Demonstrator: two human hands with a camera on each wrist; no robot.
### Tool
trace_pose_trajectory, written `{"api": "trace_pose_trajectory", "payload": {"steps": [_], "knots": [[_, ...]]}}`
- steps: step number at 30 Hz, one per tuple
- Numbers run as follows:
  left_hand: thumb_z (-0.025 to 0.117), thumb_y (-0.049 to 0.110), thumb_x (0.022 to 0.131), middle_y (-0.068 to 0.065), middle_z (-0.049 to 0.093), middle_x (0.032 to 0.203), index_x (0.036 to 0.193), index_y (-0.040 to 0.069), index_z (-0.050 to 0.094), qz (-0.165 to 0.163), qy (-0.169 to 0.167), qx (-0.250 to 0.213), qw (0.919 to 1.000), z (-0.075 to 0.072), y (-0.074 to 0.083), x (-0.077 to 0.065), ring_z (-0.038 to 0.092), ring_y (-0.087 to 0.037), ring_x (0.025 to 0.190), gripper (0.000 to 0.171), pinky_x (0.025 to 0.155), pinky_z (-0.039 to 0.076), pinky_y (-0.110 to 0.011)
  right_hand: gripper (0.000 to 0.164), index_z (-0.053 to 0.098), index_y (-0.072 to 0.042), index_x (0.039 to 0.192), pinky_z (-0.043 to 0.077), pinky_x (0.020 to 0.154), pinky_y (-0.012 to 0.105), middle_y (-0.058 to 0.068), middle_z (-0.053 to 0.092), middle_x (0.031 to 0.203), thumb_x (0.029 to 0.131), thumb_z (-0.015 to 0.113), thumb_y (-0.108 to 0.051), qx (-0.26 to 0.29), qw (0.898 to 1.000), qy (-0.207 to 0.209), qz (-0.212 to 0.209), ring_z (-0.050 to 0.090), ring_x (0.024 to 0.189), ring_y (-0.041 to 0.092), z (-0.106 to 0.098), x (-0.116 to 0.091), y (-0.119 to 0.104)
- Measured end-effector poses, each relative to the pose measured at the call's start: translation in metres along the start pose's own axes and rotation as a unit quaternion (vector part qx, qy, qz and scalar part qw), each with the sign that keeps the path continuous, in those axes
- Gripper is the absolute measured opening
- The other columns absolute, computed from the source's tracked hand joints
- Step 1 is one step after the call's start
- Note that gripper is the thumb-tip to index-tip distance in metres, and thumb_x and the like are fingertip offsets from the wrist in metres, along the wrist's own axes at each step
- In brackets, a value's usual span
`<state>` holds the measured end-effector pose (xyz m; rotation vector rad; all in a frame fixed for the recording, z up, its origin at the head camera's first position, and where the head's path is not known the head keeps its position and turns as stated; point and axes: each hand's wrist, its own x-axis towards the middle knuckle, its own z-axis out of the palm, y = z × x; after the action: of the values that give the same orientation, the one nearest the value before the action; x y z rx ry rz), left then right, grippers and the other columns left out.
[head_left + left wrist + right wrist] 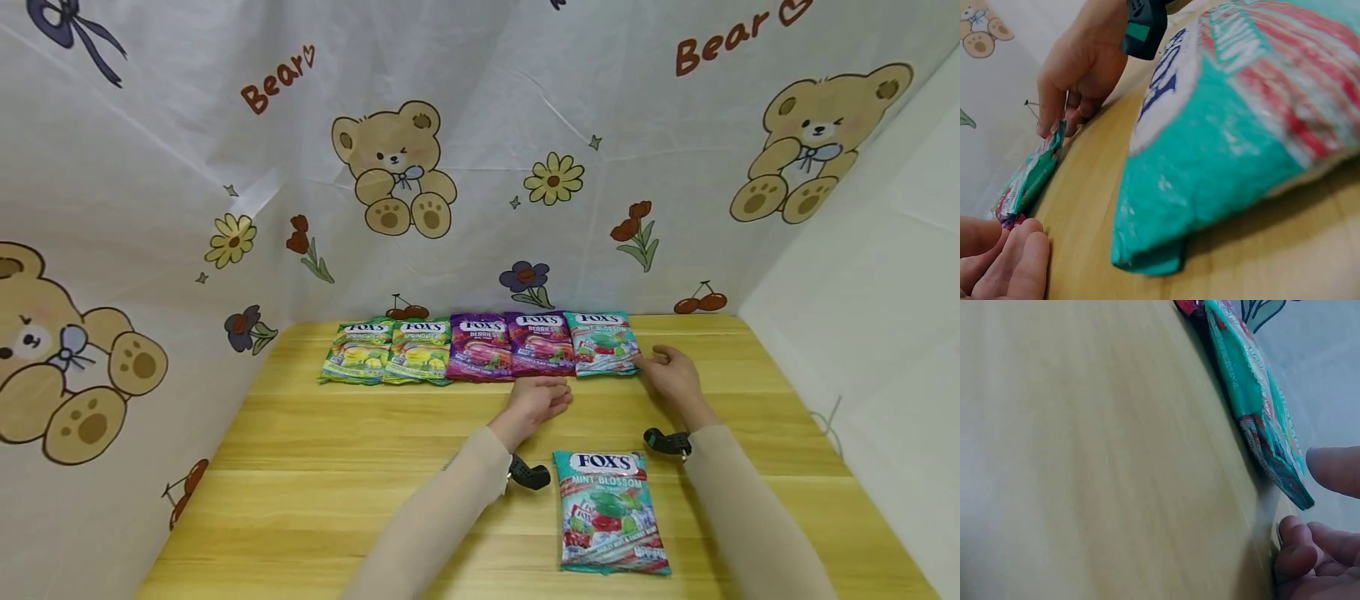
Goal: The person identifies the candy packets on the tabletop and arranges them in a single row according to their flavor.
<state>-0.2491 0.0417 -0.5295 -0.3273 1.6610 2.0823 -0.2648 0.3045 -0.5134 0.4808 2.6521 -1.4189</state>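
A teal Mint Blossom candy bag [604, 343] lies at the right end of a row along the back of the table. My right hand [670, 379] is beside its right edge; in the right wrist view the thumb [1335, 470] is close to the bag's corner, and I cannot tell whether they touch. My left hand [534, 402] rests just in front of a purple Berries bag [542, 345], fingers relaxed and holding nothing. A second Mint Blossom bag [611, 512] lies face up between the forearms, nearer the front.
Another purple Berries bag [480, 347] and two yellow-green candy bags [418, 351] continue the row leftward. Behind the wooden table [337, 450] hangs a white cloth [480, 250] printed with bears. A white wall [862, 333] borders the right side.
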Motion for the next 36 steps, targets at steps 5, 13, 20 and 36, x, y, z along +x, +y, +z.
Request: {"api": "trace_pose_trajectory", "payload": {"steps": [5,13,20,36], "knots": [[0.065,0.003,0.1,-0.012,0.077,0.115,0.125,0.0,0.073,0.002,-0.022,0.022,0.9995,-0.007,-0.002,-0.006,0.075,-0.02,0.102,0.027,0.091,0.062,-0.034,0.073,0.035,0.005,0.157,0.045,0.11,0.048,0.031,0.041,0.152,0.105,0.055,-0.042,0.027,0.999,-0.025,0.009,0.044,0.129,0.039,-0.006,-0.011,0.005],[0.065,0.004,0.1,-0.01,0.078,0.111,0.121,0.002,0.075,-0.013,-0.035,0.042,0.9984,-0.019,-0.004,-0.02,0.075,-0.018,0.099,0.023,0.089,0.063,-0.032,0.066,0.042,0.004,0.153,0.049,0.08,0.019,0.017,0.056,0.131,0.107,0.054,-0.041,0.084,0.994,-0.076,-0.006,0.051,0.105,0.019,-0.009,-0.031,0.015],[0.063,0.006,0.102,-0.011,0.077,0.113,0.124,0.0,0.073,-0.016,-0.064,0.054,0.9964,-0.029,-0.008,-0.032,0.075,-0.018,0.1,0.025,0.09,0.063,-0.033,0.067,0.039,0.006,0.154,0.054,0.079,0.021,0.004,0.062,0.117,0.108,0.053,-0.04,0.096,0.987,-0.127,0.0,0.058,0.095,0.011,-0.016,-0.059,0.023],[0.062,0.01,0.103,-0.011,0.076,0.113,0.124,0.0,0.071,-0.051,-0.103,0.09,0.9893,-0.064,-0.016,-0.072,0.075,-0.018,0.099,0.025,0.091,0.062,-0.035,0.067,0.036,0.011,0.153,0.059,0.086,0.027,0.004,0.068,0.119,0.108,0.055,-0.035,0.158,0.956,-0.245,0.03,0.066,0.103,0.014,-0.029,-0.126,0.033]]}}
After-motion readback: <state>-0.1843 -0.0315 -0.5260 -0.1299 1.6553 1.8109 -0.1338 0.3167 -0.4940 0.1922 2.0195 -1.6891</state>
